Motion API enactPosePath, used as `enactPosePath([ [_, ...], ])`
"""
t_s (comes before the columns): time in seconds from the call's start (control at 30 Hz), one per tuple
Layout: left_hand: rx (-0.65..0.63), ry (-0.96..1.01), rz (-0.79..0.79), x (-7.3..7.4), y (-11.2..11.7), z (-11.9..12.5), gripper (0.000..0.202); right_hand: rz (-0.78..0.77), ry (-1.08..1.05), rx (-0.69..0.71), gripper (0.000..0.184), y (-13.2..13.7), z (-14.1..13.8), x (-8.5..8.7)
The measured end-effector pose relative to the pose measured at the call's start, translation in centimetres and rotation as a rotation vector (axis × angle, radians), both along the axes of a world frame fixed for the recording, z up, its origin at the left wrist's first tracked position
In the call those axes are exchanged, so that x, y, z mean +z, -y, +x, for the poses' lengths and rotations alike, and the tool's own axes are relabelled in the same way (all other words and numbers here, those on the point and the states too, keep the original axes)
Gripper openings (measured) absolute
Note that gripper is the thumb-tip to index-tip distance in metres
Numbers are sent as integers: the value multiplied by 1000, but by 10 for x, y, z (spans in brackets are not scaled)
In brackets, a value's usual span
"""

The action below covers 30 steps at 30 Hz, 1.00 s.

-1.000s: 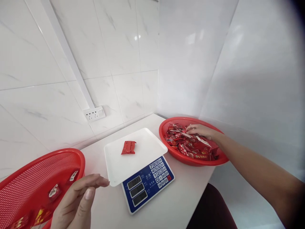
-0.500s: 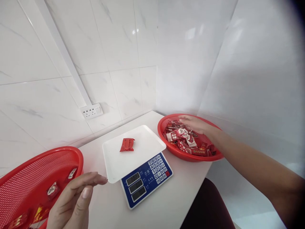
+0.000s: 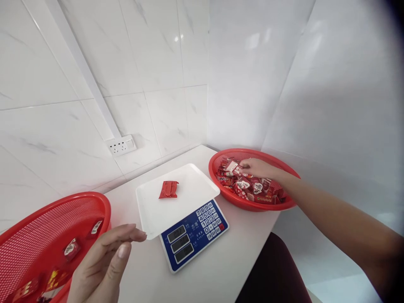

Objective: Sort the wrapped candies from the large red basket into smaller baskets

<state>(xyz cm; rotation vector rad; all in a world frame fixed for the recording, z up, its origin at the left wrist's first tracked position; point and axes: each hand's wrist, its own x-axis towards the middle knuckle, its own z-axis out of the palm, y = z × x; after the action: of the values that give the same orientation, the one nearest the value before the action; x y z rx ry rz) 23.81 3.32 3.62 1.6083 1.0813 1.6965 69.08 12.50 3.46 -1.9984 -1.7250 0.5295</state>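
1. Centrally, one red packet (image 3: 169, 190) lies on the white tray (image 3: 186, 206), set apart from the tray's raised edges
2. The tray sits on top of a weighing scale (image 3: 194, 237), whose blue panel carries three displays and a numeric keypad with one red key; the display digits are too faint to read reliably
3. The right hand (image 3: 260, 168) is inside the right basket (image 3: 254, 206), palm down over a heap of loose packets (image 3: 243, 185), with the thumb and fingertips at the heap; whether the fingers grip any of it cannot be told
4. The left hand (image 3: 96, 263) is half curled and holds nothing, with a gap between thumb and index finger; the index fingertip is at the near left corner of the tray, contact uncertain
5. The left basket (image 3: 47, 227), red and meshed, stands beside the left hand and contains several small wrapped pieces (image 3: 72, 249)
6. Scale and right basket rest on a white tabletop (image 3: 217, 261), near a tiled wall fitted with a socket (image 3: 121, 145)
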Motion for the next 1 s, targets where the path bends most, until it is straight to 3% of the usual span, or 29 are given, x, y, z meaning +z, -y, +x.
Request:
enactPosePath([
  [0.13,26,11,-20,2,4,3,15,133,-36,-103,17,4,-1,12],
  [0.27,-5,-33,-49,8,5,6,16,165,-272,-176,25,3,-23,16],
  [0.43,-138,-120,-27,18,7,8,16,120,-609,-110,23,-9,-72,10],
  [0.53,-172,-115,-19,22,9,8,16,-11,-758,22,25,-18,-102,4],
  [0.6,-171,-100,-10,24,11,7,16,-149,-760,130,38,-19,-117,1],
  [0.7,-143,-59,42,27,13,5,15,-135,-428,129,57,-14,-127,-1],
  [0.83,-8,40,133,31,16,3,14,66,76,56,51,-3,-99,-11],
  [1.0,197,187,311,36,16,-1,19,2,290,-35,59,10,-4,-55],
])
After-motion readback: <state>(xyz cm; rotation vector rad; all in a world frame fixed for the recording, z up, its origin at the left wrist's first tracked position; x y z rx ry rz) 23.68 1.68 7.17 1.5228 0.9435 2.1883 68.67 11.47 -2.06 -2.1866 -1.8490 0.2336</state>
